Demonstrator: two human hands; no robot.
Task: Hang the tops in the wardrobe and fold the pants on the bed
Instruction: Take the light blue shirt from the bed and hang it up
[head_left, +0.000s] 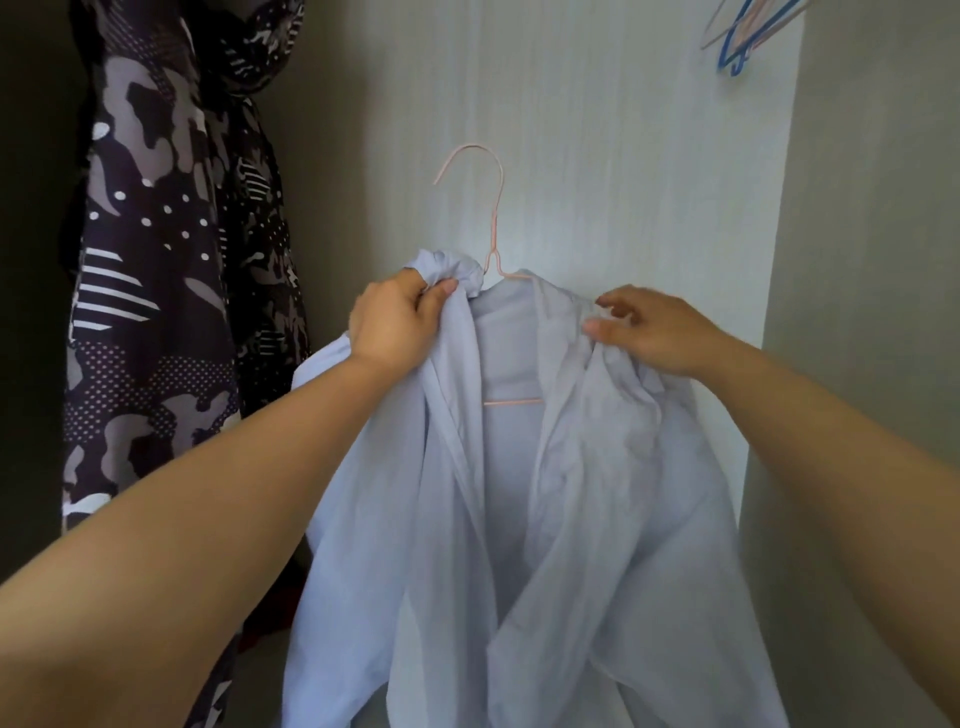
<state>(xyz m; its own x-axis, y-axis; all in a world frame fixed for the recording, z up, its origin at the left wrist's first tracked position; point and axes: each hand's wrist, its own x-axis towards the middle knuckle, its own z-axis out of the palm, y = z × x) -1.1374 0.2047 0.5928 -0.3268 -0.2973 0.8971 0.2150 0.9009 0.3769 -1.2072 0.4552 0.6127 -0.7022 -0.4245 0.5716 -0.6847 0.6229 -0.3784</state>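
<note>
Together, left hand (395, 325) and right hand (649, 332) grip shirt (571, 519).

Person, two arms in view. Both forearms bare from wrist to frame edge. Left grip (395, 325) and right grip (652, 332) uncovered, nails short.

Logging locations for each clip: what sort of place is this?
Probably the inside of a wardrobe: a dark patterned garment hangs at left, spare wire hangers hang top right, and a pale blue shirt sits on a pink hanger.
</note>
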